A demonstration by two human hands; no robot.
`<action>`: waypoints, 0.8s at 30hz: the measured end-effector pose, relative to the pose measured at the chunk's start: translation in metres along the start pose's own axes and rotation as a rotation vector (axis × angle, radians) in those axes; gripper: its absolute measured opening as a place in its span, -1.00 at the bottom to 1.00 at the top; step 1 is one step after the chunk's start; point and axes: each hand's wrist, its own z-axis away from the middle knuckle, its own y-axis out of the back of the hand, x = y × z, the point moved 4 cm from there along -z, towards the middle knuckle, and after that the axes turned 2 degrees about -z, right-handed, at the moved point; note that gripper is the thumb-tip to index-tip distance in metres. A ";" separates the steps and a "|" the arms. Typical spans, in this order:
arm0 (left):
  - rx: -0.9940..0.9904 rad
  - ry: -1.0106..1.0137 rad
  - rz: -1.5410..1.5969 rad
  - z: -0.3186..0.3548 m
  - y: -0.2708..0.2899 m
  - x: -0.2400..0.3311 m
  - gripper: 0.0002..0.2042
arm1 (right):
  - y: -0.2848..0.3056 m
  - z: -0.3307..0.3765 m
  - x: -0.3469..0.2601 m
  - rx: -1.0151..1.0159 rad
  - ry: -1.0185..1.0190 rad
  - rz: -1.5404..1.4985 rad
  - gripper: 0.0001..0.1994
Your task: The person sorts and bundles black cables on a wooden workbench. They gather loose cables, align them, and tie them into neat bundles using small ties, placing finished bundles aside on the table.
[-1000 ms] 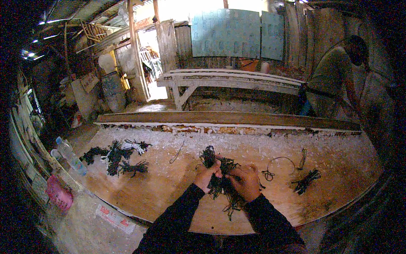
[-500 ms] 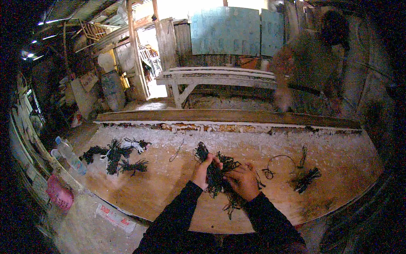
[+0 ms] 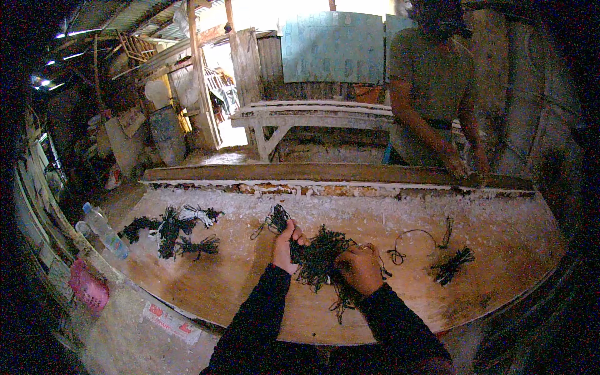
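My left hand (image 3: pixel 285 250) is closed around a small bundle of dark cords (image 3: pixel 279 217), whose looped end sticks out beyond my thumb. Between my hands, on the wooden tabletop (image 3: pixel 250 306), lies a bigger loose tangle of black cords (image 3: pixel 325 249). The right edge of that tangle is pinched in the curled fingers of my right hand (image 3: pixel 362 267); its fingertips are partly hidden. Some strands trail toward me below the right hand.
Several dark cord bundles (image 3: pixel 167 232) and a whitish one (image 3: pixel 199 214) lie at left, near a plastic bottle (image 3: pixel 105 231) and a pink basket (image 3: pixel 89 287). At right are another bundle (image 3: pixel 452 265) and a looped cord (image 3: pixel 414 231). Another person (image 3: pixel 431 81) stands beyond the raised wooden beam (image 3: pixel 337 172).
My left hand has moved left with its bundle, away from the right hand, exposing more of the tangle. The other person has shifted left, both hands now by the beam.
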 end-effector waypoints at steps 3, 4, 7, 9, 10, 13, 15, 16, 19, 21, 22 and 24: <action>-0.033 0.001 0.026 0.000 -0.003 0.000 -0.80 | 0.006 -0.002 0.006 0.150 -0.131 -0.080 -0.89; -0.045 -0.007 0.032 0.000 -0.004 0.000 -0.80 | 0.010 -0.003 0.008 0.231 -0.165 -0.125 -0.90; -0.025 0.019 -0.086 0.003 -0.006 -0.006 -0.79 | 0.016 -0.004 0.014 0.305 -0.217 -0.155 -0.91; -0.040 0.140 -0.175 0.007 -0.008 -0.016 -0.79 | 0.020 -0.004 0.015 0.336 -0.217 -0.193 -0.90; -0.055 0.195 -0.220 0.009 -0.009 -0.022 -0.79 | 0.021 -0.004 0.015 0.370 -0.207 -0.238 -0.90; -0.101 0.202 -0.304 0.011 -0.013 -0.033 -0.80 | 0.025 -0.002 0.018 0.452 -0.237 -0.441 -0.92; -0.138 0.207 -0.215 0.011 -0.014 -0.035 -0.82 | 0.026 0.000 0.022 0.520 -0.259 -0.502 -0.93; -0.143 0.212 -0.210 0.011 -0.013 -0.036 -0.83 | 0.028 -0.001 0.024 0.564 -0.261 -0.485 -0.94; -0.153 0.176 -0.180 0.008 -0.010 -0.035 -0.85 | 0.032 -0.001 0.030 0.624 -0.242 -0.459 -0.93; -0.148 0.169 -0.148 0.007 -0.008 -0.035 -0.86 | 0.032 0.000 0.030 0.649 -0.241 -0.503 -0.92; -0.142 0.183 -0.128 0.007 -0.007 -0.037 -0.87 | 0.032 0.000 0.029 0.666 -0.250 -0.550 -0.92; -0.149 0.179 -0.162 0.008 -0.008 -0.040 -0.87 | 0.032 0.002 0.021 0.704 -0.238 -0.558 -0.92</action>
